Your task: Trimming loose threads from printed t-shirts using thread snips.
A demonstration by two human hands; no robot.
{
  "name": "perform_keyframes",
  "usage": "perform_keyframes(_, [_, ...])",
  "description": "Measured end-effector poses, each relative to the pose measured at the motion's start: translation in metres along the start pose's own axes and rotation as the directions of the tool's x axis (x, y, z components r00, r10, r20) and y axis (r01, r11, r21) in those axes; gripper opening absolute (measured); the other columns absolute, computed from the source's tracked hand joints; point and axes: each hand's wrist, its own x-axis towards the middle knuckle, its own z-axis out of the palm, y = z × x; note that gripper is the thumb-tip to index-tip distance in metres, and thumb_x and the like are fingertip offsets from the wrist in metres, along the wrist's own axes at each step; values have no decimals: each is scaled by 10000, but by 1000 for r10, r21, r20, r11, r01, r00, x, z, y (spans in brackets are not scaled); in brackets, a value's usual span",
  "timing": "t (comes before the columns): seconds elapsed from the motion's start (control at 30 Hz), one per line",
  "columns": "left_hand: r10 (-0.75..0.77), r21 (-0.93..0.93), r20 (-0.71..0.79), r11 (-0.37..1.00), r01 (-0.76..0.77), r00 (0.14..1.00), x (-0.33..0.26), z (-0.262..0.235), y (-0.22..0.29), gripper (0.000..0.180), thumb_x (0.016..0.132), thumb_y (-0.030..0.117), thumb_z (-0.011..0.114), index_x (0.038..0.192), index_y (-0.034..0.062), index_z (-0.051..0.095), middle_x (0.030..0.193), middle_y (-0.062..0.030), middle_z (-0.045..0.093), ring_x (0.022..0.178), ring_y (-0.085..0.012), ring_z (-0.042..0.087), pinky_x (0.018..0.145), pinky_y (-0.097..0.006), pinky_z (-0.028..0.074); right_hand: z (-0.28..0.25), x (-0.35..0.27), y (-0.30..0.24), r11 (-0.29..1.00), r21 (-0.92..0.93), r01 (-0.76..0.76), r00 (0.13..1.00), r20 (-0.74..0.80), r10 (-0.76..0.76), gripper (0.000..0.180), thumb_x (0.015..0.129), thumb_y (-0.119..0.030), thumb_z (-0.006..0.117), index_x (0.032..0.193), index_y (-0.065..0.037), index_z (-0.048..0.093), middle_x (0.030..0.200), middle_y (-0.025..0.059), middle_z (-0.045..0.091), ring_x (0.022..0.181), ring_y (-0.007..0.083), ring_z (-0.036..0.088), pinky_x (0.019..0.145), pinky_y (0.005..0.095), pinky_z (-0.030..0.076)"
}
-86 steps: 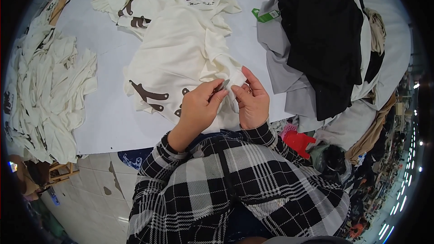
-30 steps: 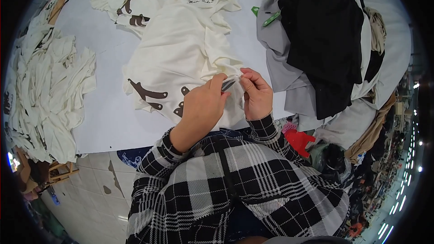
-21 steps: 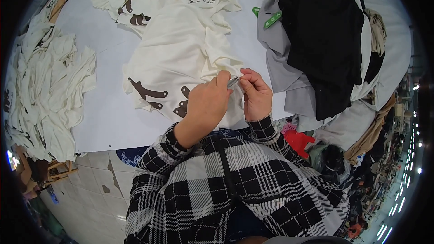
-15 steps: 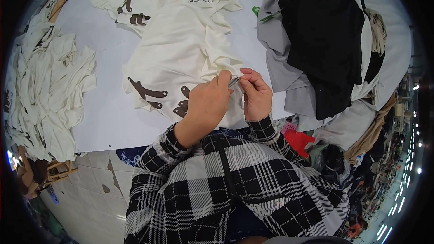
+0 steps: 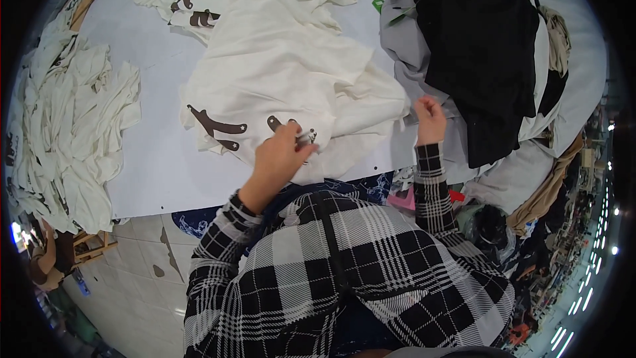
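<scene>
A cream T-shirt (image 5: 265,73) with dark brown printed shapes lies spread on the white tabletop in front of me. Over its lower part is my left hand (image 5: 281,152), fingers curled around small metal thread snips (image 5: 307,137), mostly hidden by the hand. To the right, my right hand (image 5: 430,119) is raised with its fingers closed, just beside the shirt's drawn-out right edge. Whether fabric or a thread is pinched in it cannot be made out.
A heap of cream garments (image 5: 73,132) hangs over the table's left end. Black cloth (image 5: 480,53) lies over grey cloth (image 5: 404,46) on the right. A dark plastic bag (image 5: 489,229) sits below the table's right side. A wooden stool (image 5: 93,249) stands at lower left.
My hands, close together before, have parted: the right moved right, the left moved left and slightly down. The shirt's gathered right side is now spread out to the right.
</scene>
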Motion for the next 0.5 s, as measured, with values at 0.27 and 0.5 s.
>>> perform_keyframes(0.27, [-130, -454, 14, 883, 122, 991, 15, 25, -54, 176, 765, 168, 631, 789, 20, 538, 585, -53, 527, 510, -185, 532, 445, -290, 396, 34, -110, -43, 928, 111, 356, 780, 512, -360, 157, 693, -139, 691, 788, -42, 613, 917, 100, 578, 936, 261, 510, 822, 348, 399])
perform_keyframes(0.5, [-369, -934, 159, 245, 261, 916, 41, -20, -45, 188, 828, 201, 621, 754, 55, 528, 503, 17, 446, 393, -66, 356, 364, -209, 248, 77, -129, -62, 886, 107, -452, 367, 927, 76, 242, 782, -98, 645, 992, 2, 583, 988, 55, 609, 888, 146, 574, 810, 266, 444])
